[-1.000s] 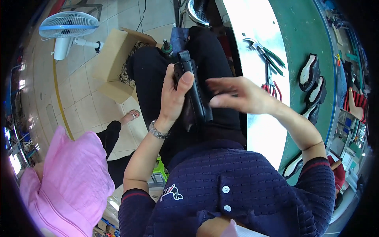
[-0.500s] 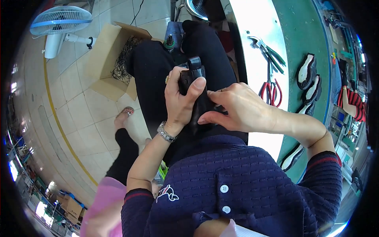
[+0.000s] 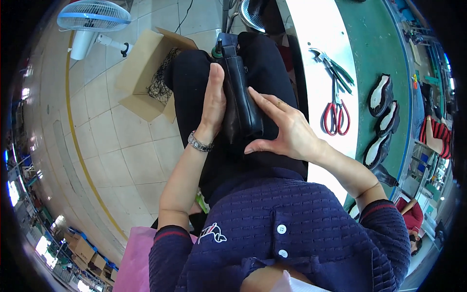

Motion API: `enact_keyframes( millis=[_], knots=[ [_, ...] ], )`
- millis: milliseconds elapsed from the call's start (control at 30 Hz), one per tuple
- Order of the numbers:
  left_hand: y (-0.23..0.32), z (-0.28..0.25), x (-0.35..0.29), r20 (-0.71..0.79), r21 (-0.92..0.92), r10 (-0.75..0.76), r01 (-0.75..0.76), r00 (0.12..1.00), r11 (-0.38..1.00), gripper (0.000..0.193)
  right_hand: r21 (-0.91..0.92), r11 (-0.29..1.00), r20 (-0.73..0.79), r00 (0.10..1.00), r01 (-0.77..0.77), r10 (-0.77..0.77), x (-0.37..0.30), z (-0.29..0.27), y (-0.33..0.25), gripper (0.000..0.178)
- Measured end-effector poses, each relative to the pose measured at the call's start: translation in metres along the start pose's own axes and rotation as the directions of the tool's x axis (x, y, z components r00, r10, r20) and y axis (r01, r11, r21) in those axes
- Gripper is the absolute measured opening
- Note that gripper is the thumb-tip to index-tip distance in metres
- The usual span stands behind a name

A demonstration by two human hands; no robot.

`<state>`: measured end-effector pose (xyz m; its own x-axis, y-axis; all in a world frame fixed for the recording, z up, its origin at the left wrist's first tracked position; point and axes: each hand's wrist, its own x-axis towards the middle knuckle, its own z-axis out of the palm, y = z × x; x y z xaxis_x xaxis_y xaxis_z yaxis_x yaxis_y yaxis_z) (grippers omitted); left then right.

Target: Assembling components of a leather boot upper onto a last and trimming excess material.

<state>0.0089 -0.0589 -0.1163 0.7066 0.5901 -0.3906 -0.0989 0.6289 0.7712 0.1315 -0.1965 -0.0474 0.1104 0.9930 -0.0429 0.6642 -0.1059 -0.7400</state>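
A glossy black leather shoe upper (image 3: 242, 92) lies lengthwise above my lap, its strap-like loop at the far end beside a post with a green ring (image 3: 216, 52). My left hand (image 3: 214, 102), with a metal watch at the wrist, is flat along the upper's left side, fingers straight. On the other side, my right hand (image 3: 288, 129) rests its stretched fingertips against the leather. Its thumb is spread away toward me, near the upper's near end. Neither hand is wrapped round the upper. Whether the left palm presses on it, I cannot tell.
On the white ledge at right lie green-handled pliers (image 3: 342, 75) and a red-handled cutting tool (image 3: 336, 117). Black shoes (image 3: 381, 95) line the green belt (image 3: 357, 34). At left stand a cardboard box (image 3: 134, 80) with dark strands and a fan (image 3: 93, 17). Pink clothing (image 3: 134, 253) shows nearby.
My left hand has loosened from its grip round the upper and flattened beside it. The upper has turned, showing its long side. My right fingers have straightened, and the whole view has shifted slightly.
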Motion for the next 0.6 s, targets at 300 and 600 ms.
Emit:
enact_keyframes(
  millis=[300,600],
  knots=[
    [-0.006,0.006,0.003,0.016,-0.037,0.006,-0.006,1.0,0.999,0.068,-0.134,0.991,-0.003,1.0,0.005,-0.006,-0.003,0.001,0.001,0.095],
    [-0.006,-0.001,0.002,0.002,-0.011,-0.019,0.019,1.0,1.0,0.07,-0.291,0.921,-0.114,0.946,0.259,-0.302,0.001,0.009,0.018,0.086]
  ],
)
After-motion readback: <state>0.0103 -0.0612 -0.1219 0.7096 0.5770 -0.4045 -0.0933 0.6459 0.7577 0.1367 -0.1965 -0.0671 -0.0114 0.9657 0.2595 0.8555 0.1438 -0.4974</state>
